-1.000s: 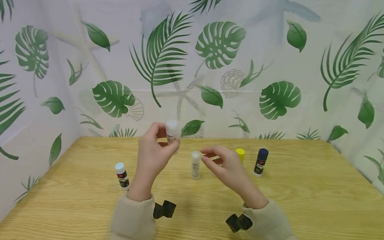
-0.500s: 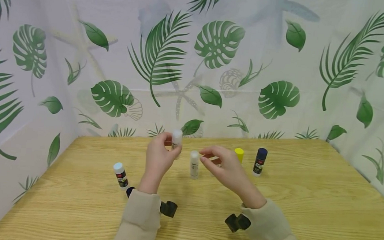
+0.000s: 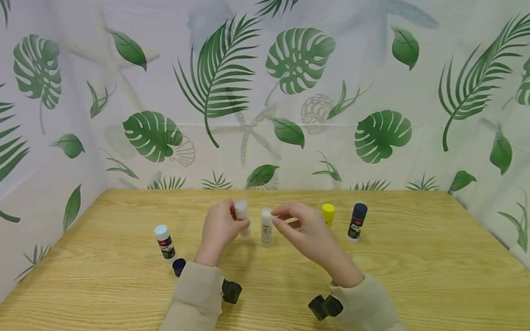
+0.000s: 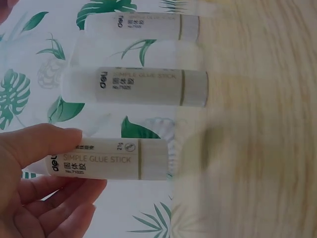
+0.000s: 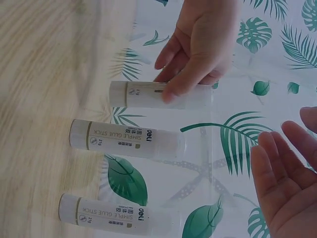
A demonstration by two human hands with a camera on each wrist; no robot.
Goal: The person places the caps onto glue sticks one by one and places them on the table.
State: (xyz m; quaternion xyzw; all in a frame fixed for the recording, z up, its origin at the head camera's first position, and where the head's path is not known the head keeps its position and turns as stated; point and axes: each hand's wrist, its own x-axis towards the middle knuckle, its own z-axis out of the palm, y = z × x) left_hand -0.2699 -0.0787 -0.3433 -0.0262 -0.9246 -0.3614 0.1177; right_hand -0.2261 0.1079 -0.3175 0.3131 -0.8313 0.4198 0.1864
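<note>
My left hand [image 3: 221,229] holds a white glue stick [image 4: 104,158] upright between thumb and fingers, its base low over the wooden table. Just right of it another white glue stick [image 3: 266,229] stands upright. A third white glue stick [image 5: 104,215] stands beyond that one in the right wrist view; in the head view my right hand mostly hides it. My right hand [image 3: 304,226] hovers by the caps of the standing sticks. Its fingers [image 5: 270,158] are loosely extended and hold nothing.
On the left of the table [image 3: 80,286] stand a black-labelled glue stick [image 3: 165,243] with a pale blue cap and a dark-capped thing [image 3: 179,267], partly behind my sleeve. A yellow-capped stick [image 3: 328,214] and a navy-capped glue stick [image 3: 357,223] stand right. Leaf-print cloth hangs behind.
My left hand has lowered its white glue stick toward the table and shifted slightly right, beside the standing one. The dark-capped thing has come into view. My right hand has hardly moved.
</note>
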